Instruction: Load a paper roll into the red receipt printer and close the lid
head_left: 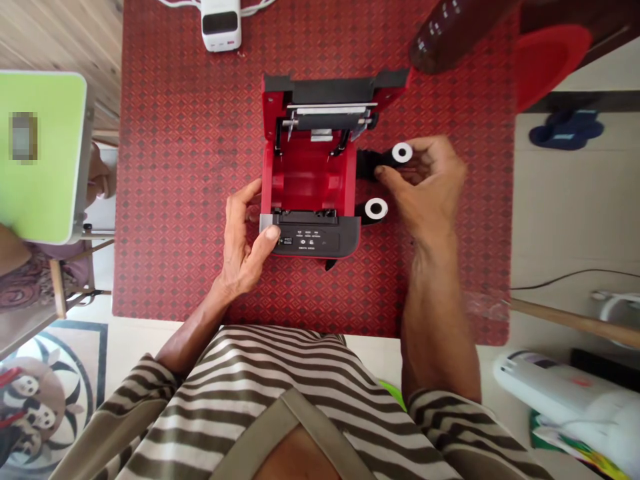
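A small red and black printer (pixel 310 240) stands on the table with its lid (pixel 333 90) tipped up and back. Its red paper bay (pixel 311 183) shows no roll inside. My left hand (pixel 243 243) grips the printer's front left corner, thumb on the black button panel and fingers along the side. To the right of the printer are two small rolls with white ring ends and dark sides. Thumb and fingers of my right hand (pixel 433 180) close around the farther roll (pixel 402 153); some fingertips are hidden. The nearer roll (pixel 376 209) stands untouched beside the printer.
A red patterned cloth (pixel 185 147) covers the table. At the back lie a white power adapter (pixel 221 27) with cables and a dark brown bottle (pixel 440 40). A red plastic stool or basin (pixel 550 63) is off the right edge. Another person sits by a green-topped table (pixel 45 193) at left.
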### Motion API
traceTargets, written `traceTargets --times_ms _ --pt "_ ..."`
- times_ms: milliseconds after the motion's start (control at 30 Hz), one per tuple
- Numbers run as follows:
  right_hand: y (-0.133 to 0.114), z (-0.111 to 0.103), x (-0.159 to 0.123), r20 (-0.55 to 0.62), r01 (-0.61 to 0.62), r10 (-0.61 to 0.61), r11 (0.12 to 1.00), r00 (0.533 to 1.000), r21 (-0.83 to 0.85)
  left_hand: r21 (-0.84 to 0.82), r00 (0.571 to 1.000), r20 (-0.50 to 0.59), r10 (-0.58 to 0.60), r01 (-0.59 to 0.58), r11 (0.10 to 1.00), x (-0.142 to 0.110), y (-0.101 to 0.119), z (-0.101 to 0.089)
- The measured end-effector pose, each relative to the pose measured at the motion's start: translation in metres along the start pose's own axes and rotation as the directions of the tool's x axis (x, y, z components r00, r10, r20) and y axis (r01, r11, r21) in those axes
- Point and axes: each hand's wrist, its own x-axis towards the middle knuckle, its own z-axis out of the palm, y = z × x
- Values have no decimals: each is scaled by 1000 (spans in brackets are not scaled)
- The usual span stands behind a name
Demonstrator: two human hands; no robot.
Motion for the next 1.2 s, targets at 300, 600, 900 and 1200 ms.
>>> traceTargets --times_ms 300,600,900,1200 --pt "-2 -5 -3 26 -11 12 999 1000 -34 4 999 17 -27 27 1000 0 1 -2" --pt "-7 -45 -44 -32 13 -13 1000 999 -11 25 999 35 -32 31 999 0 3 -3" --pt "-11 -35 -84 162 -68 60 997 985 41 57 1000 24 0 -1 998 0 0 -4" --pt "-57 -57 -84 79 -26 23 999 997 37 -5 999 34 -14 15 1000 1 -5 -2"
